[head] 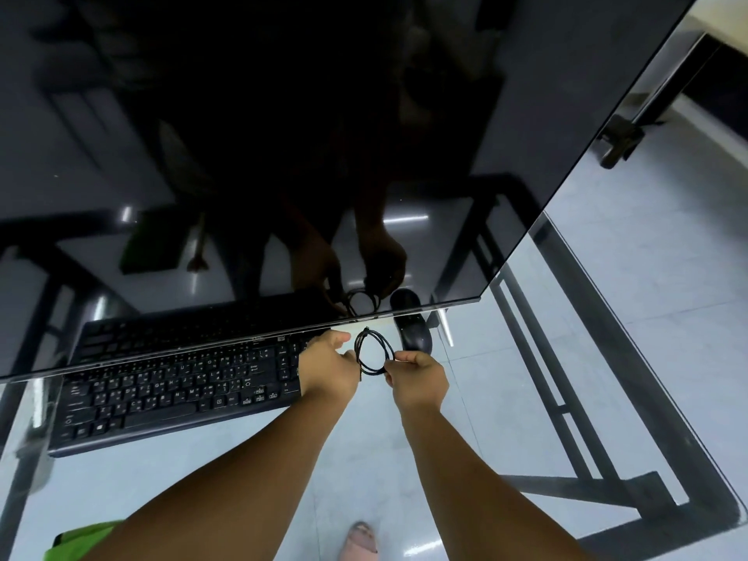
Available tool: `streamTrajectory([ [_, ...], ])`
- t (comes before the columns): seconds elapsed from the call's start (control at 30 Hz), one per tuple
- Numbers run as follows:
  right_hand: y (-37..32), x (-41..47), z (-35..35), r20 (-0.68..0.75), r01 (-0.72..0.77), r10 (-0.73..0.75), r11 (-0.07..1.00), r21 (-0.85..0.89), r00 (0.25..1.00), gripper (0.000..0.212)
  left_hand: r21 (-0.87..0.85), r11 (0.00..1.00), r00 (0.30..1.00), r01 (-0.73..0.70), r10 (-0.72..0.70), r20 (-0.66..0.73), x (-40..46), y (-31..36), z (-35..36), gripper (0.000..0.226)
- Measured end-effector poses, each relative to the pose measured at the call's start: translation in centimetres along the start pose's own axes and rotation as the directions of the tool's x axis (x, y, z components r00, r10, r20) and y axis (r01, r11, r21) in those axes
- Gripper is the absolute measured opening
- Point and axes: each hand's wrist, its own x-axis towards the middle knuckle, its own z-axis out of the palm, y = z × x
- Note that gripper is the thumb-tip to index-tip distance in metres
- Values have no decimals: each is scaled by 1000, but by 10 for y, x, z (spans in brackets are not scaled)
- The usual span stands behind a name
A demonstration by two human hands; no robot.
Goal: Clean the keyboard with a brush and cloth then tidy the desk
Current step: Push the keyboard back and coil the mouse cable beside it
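Observation:
A black keyboard lies on the glass desk, its far rows hidden under the monitor's lower edge. Just right of it, both hands hold a thin black cable coiled into a small loop above the desk. My left hand grips the loop's left side. My right hand pinches its right side between thumb and fingers. A black mouse sits behind the loop, partly under the monitor. No brush or cloth shows directly; a green cloth appears only as a reflection in the screen.
A large dark monitor fills the upper view and reflects the hands and desk. Its silver stand foot is right of the mouse. The black desk frame and a tiled floor show through the glass. My foot is below.

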Motion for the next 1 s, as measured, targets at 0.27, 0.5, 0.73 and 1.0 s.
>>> streamTrajectory([
  [0.27, 4, 2, 9, -59, 50, -51, 999, -4, 997, 8, 270, 940, 960, -206, 248, -129, -18, -37, -20, 36],
  [0.5, 2, -5, 7, -121, 93, -105, 991, -100, 987, 14, 423, 888, 979, -181, 203, -8, -30, -71, -48, 56],
  [0.73, 10, -33, 4, -163, 171, -181, 982, -75, 970, 19, 410, 901, 982, -141, 180, -58, -47, -120, -101, 57],
  [1.0, 25, -95, 32, -108, 177, -190, 977, -122, 976, 30, 387, 922, 985, 3, 64, -160, -77, -187, -185, 52],
])
